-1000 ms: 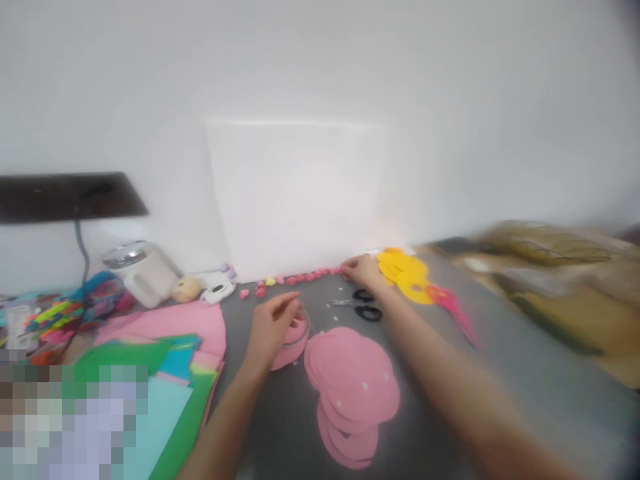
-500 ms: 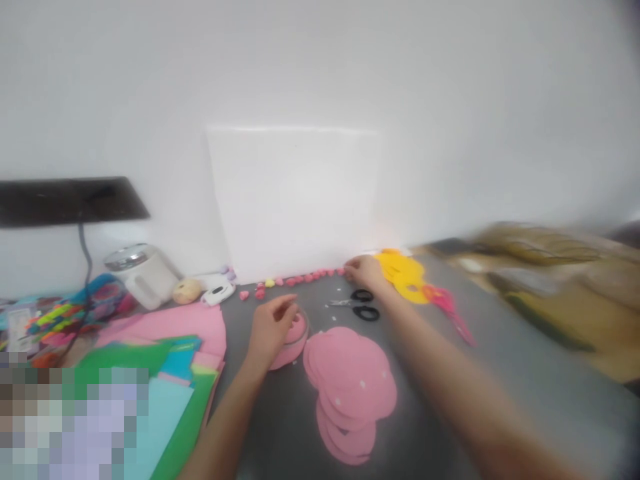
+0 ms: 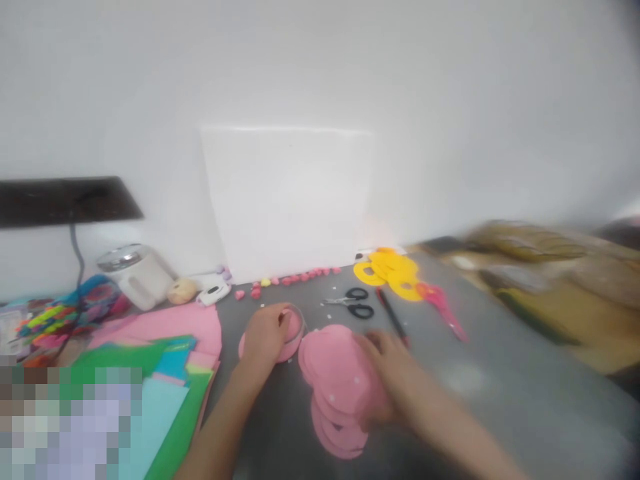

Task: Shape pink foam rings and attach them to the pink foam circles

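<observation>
My left hand (image 3: 265,337) has its fingers curled at the left wall of a clear tape roll (image 3: 303,325), which lies on a pink paper piece (image 3: 245,343). The fingertips are partly hidden. At the right edge of a stack of pink paper cutouts (image 3: 340,367), my right hand (image 3: 393,373) reaches with thumb and fingers spread apart, slightly blurred. Small white bits lie on the stack. Black-handled scissors (image 3: 356,302) rest behind it, and a dark pen (image 3: 391,315) lies to their right.
Yellow paper cutouts (image 3: 395,272) and pink scissors (image 3: 440,310) lie back right. A row of small pink beads (image 3: 305,277) lines the base of a white board (image 3: 290,200). Coloured paper sheets (image 3: 170,407), a white glue gun-like device (image 3: 215,292) and a white lidded container (image 3: 143,277) are left.
My right hand has come back from the bead row to the pink stack, uncovering the pen and more yellow paper. My left hand has lowered slightly at the tape roll.
</observation>
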The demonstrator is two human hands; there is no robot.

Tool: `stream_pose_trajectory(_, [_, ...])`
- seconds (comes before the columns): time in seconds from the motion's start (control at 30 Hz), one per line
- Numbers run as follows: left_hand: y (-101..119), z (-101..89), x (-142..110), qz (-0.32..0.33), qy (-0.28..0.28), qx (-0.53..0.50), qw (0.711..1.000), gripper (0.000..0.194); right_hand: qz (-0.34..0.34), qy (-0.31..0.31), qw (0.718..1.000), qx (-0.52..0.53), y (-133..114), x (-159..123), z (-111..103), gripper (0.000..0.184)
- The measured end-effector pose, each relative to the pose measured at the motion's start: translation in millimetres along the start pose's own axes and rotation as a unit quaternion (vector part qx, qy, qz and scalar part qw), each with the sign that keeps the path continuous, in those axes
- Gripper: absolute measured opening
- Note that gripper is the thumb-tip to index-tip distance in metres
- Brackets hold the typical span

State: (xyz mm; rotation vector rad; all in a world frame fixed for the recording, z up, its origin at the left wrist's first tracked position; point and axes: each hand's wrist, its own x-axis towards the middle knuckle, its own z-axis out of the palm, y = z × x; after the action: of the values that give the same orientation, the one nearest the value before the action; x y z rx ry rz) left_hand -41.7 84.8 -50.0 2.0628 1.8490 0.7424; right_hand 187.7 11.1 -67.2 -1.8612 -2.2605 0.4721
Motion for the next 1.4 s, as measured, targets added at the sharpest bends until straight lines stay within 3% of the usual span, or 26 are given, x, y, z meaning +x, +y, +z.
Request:
stream_pose_trajectory(0.1, [1.7,3.4,-1.0,0.056,-0.002,0.032,0.998,0.029,-0.036,0.016,0.999,-0.007,8.0,-17.7,37.9,0.122])
stream_pose_trajectory(0.23, [3.0,9.1,-2.2,0.199,-0.043,0.046,0.978,0.022,-0.077,0.026,0.997,0.009,25.0,-19.2,59.8,0.107])
stream_pose_trajectory(0.4, [1.3,9.9,-1.1,0.165,-0.064,0.078,0.981,0.016,-0.089,0.072,0.992,0.047,21.5,-5.1,27.2,0.067])
stream_pose_trajectory(0.5, [1.1,9.0,0.8,0.137,-0.043,0.063,0.988,0.018,-0.111,0.08,0.986,0.099,10.4,11.5,-1.4,0.019])
stream_pose_trajectory(0.53, [1.1,9.1,1.4,0.133,-0.035,0.056,0.989,0.018,-0.102,0.084,0.985,0.112,6.5,18.6,-8.4,0.012])
stream_pose_trajectory(0.7, [-1.7,12.3,2.1,0.16,-0.021,0.024,0.987,0.017,0.063,0.03,0.996,0.063,-8.9,50.9,-15.5,0.033])
stream_pose_trajectory(0.77, [-3.7,13.8,1.6,0.165,-0.031,0.017,0.986,0.016,0.09,0.011,0.995,0.038,-12.0,56.7,-11.7,0.038])
stream_pose_trajectory(0.9, [-6.3,17.0,0.1,0.175,-0.049,0.018,0.983,0.018,0.089,0.007,0.996,0.032,-13.4,58.6,-10.0,0.032])
stream_pose_trajectory(1.07, [-9.2,20.2,-0.9,0.217,-0.062,0.02,0.974,0.016,0.076,0.035,0.995,0.051,-12.1,56.7,-13.7,0.009])
stream_pose_trajectory(1.2, [-3.9,18.2,-3.3,0.251,-0.076,-0.008,0.965,0.024,0.07,0.068,0.991,0.086,-7.9,55.6,-12.5,0.013])
stream_pose_trajectory(1.33, [10.8,15.9,-9.0,0.269,-0.113,-0.036,0.956,0.058,0.056,0.081,0.988,0.123,-1.0,57.9,-10.5,0.02])
stream_pose_trajectory(1.4, [16.3,16.4,-11.4,0.27,-0.132,-0.035,0.953,0.055,0.049,0.079,0.986,0.14,1.7,59.5,-9.4,0.022])
